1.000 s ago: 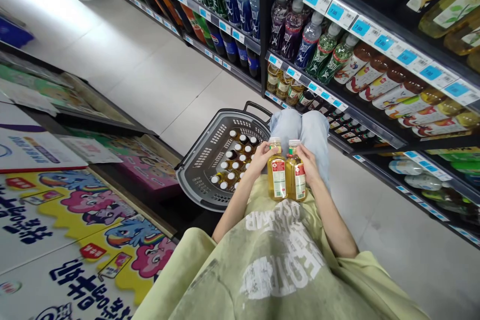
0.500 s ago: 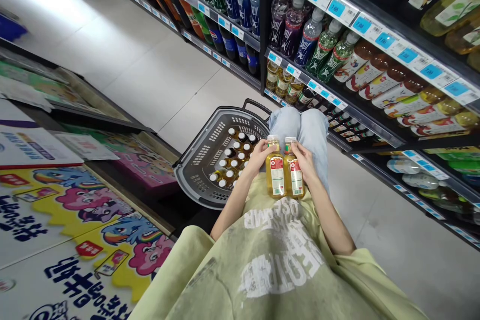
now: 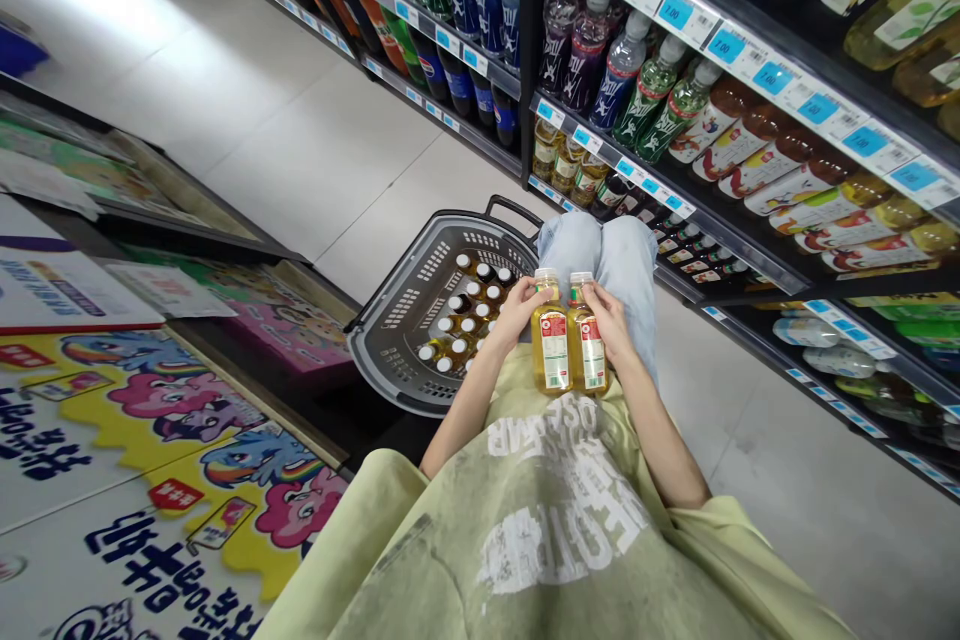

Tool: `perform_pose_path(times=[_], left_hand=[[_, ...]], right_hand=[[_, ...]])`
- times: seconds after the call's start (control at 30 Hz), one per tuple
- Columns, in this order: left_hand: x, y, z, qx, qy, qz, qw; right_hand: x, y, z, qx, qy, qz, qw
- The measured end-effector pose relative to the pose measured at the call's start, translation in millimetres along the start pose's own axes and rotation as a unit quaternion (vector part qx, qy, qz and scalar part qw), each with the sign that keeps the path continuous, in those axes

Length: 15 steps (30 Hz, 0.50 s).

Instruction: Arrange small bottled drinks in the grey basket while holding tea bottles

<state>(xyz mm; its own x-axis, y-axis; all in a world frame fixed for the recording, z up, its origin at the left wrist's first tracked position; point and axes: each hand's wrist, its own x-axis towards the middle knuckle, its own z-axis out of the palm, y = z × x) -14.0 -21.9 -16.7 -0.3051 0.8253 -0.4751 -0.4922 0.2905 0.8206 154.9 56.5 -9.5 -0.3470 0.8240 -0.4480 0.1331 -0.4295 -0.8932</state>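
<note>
"So, how far has the person got?"

"Well, a cluster of small white-capped bottles (image 3: 466,325) stands inside the grey plastic basket with slotted walls (image 3: 409,305), just beyond the left hand (image 3: 517,315). Two clear, flat-sided bottles of yellow liquid remain outside it."

"Where are those two?"

"In the hands, side by side over the pale green shirt (image 3: 420,560). The left hand's fingers are closed on the neck of one white-capped bottle (image 3: 552,350); the right hand (image 3: 611,320) grips the neck of its red-and-white-labelled neighbour (image 3: 589,360). Both are upright, capped and apparently full, labels facing the wearer."

"What is under the basket?"

"Probably the pale tiled floor (image 3: 360,160), which spreads out past the left hand; its underside is hidden."

"And the room?"

"A shop aisle, evidently. Beyond the hands and to the right of the right hand runs dark shelving (image 3: 529,70) packed with drinks and blue-and-white price tags (image 3: 725,45). Well to the left of the left hand lie yellow-and-white cartons printed with cartoon ponies (image 3: 172,400)."
</note>
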Motion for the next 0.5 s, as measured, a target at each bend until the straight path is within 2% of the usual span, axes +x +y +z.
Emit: perform_pose_path(times=[0.5], left_hand=[[-0.8,0.0,0.1,-0.003,0.002,0.002,1.000]], right_hand=[[-0.2,1.7,-0.9,-0.048,-0.011,-0.022,0.999]])
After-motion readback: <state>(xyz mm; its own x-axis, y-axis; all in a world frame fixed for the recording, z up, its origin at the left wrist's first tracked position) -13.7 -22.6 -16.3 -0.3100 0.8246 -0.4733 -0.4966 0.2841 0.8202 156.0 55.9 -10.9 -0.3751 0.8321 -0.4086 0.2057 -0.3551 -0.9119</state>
